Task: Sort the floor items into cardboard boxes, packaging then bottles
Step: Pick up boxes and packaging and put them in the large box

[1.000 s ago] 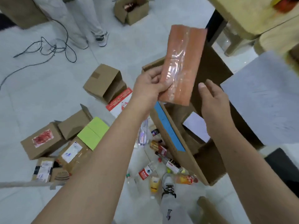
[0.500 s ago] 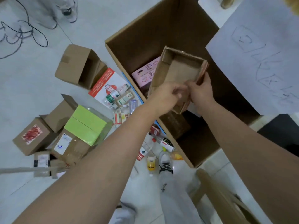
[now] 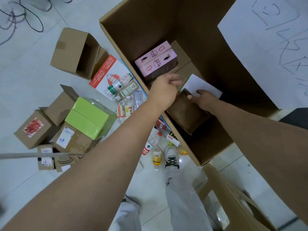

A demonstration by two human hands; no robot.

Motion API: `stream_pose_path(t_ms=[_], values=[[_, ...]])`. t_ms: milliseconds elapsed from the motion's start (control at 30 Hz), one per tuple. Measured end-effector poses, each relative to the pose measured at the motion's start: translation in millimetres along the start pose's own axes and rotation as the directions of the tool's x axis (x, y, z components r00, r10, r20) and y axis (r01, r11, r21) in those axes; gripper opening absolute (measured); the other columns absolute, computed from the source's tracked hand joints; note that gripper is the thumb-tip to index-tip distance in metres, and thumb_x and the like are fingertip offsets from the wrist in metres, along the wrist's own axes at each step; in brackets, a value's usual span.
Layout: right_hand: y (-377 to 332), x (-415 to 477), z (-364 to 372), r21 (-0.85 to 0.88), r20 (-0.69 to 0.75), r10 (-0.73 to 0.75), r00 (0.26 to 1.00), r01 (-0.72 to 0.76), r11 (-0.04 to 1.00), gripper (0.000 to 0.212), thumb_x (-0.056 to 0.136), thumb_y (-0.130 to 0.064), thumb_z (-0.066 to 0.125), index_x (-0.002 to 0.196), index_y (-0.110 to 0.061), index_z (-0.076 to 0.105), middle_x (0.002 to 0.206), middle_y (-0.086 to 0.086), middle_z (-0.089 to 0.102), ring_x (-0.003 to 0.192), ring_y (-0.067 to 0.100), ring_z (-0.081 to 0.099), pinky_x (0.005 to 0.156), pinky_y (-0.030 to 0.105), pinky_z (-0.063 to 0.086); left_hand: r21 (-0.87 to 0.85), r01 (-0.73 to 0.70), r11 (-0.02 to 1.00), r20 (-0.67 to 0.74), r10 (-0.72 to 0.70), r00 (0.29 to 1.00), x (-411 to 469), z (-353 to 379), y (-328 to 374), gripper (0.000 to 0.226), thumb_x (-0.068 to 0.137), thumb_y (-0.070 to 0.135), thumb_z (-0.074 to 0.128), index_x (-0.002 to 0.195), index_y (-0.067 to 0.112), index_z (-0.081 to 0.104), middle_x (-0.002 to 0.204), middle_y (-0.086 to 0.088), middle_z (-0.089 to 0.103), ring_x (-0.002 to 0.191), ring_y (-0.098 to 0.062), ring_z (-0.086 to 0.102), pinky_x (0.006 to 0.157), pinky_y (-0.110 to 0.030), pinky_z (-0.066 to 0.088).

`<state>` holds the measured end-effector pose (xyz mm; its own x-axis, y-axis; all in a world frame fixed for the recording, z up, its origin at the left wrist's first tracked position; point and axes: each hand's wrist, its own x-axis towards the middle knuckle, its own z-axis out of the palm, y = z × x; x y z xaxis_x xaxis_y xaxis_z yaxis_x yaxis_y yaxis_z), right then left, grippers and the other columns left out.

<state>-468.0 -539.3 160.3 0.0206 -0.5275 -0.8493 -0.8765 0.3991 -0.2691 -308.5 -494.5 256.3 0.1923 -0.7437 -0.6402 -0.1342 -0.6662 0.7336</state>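
Observation:
Both my hands reach down into the large open cardboard box (image 3: 150, 22). Between them is a small brown open tray box (image 3: 188, 114), low inside the large box. My left hand (image 3: 165, 90) curls its fingers at the tray's far corner. At the tray's right rim, my right hand (image 3: 202, 98) pinches with the thumb on the edge. A pink carton (image 3: 156, 62) and a white paper (image 3: 206, 87) lie on the box floor. Several bottles (image 3: 150, 145) lie on the tiles outside, along the box's left wall.
Left of the box the floor holds a green box (image 3: 88, 119), an open brown carton (image 3: 75, 52), a red-and-white flat pack (image 3: 106, 72) and taped parcels (image 3: 33, 129). Black cables (image 3: 25, 19) trail at top left. A wooden chair (image 3: 233, 197) stands at bottom right, my shoe (image 3: 171, 155) beside the bottles.
The small tray box went from held high and turned over above the large box, down into it. Both hands followed it down.

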Motion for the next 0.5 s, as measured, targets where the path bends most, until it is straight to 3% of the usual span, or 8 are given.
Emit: stream_pose_path(t_ms=[67, 133, 233, 400, 500], values=[[0.1, -0.4, 5.2, 0.026, 0.021, -0.022, 1.0, 0.021, 0.999, 0.065, 0.097, -0.049, 0.048, 0.148, -0.011, 0.036, 0.152, 0.015, 0.038, 0.137, 0.036, 0.037, 0.112, 0.048, 0.034, 0.024, 0.017, 1.0, -0.011, -0.016, 1.0, 1.0, 1.8, -3.7, 0.042, 0.093, -0.004, 0.039, 0.131, 0.007, 0.056, 0.123, -0.006, 0.066, 0.116, -0.024, 0.06, 0.086, -0.022, 0.046], [-4.2, -4.9, 10.3, 0.134, 0.034, -0.037, 0.999, 0.033, 0.99, 0.054, 0.098, -0.047, 0.048, 0.139, -0.013, 0.05, 0.142, 0.014, 0.051, 0.128, 0.035, 0.047, 0.108, 0.046, 0.039, 0.045, 0.022, 0.999, -0.024, -0.021, 0.999, 2.6, 2.3, -10.1, 0.043, 0.094, -0.003, 0.038, 0.132, 0.006, 0.055, 0.127, -0.008, 0.064, 0.119, -0.029, 0.058, 0.096, -0.031, 0.046], [-14.3, -17.1, 19.9, 0.261, 0.028, -0.049, 0.998, 0.04, 0.964, 0.05, 0.099, -0.045, 0.047, 0.141, -0.017, 0.049, 0.143, 0.009, 0.05, 0.13, 0.032, 0.046, 0.099, 0.033, 0.036, 0.035, 0.041, 0.999, -0.054, -0.039, 0.998, 2.2, 2.9, -23.2, 0.045, 0.093, -0.007, 0.036, 0.132, 0.002, 0.056, 0.13, -0.014, 0.061, 0.124, -0.023, 0.056, 0.108, -0.032, 0.04], [-40.2, -52.6, 27.8, 0.453, -0.159, -0.118, 0.98, 0.179, 0.873, 0.046, 0.1, -0.041, 0.047, 0.14, -0.018, 0.052, 0.136, 0.005, 0.056, 0.126, 0.024, 0.05, 0.104, 0.036, 0.041, -0.159, 0.044, 0.986, -0.105, -0.061, 0.993, -8.2, -5.1, -43.6, 0.046, 0.09, -0.015, 0.035, 0.128, -0.001, 0.057, 0.132, -0.017, 0.06, 0.126, -0.025, 0.055, 0.111, -0.036, 0.039], [-63.1, -85.1, 25.4, 0.534, -0.26, -0.164, 0.952, 0.283, 0.796, 0.037, 0.099, -0.041, 0.049, 0.133, -0.026, 0.055, 0.124, -0.008, 0.059, 0.119, 0.013, 0.053, 0.104, 0.036, 0.044, -0.348, -0.006, 0.937, -0.158, -0.052, 0.986, -23.6, -20.2, -48.3, 0.043, 0.091, -0.015, 0.038, 0.125, -0.002, 0.059, 0.127, -0.018, 0.063, 0.122, -0.025, 0.058, 0.111, -0.04, 0.041]])
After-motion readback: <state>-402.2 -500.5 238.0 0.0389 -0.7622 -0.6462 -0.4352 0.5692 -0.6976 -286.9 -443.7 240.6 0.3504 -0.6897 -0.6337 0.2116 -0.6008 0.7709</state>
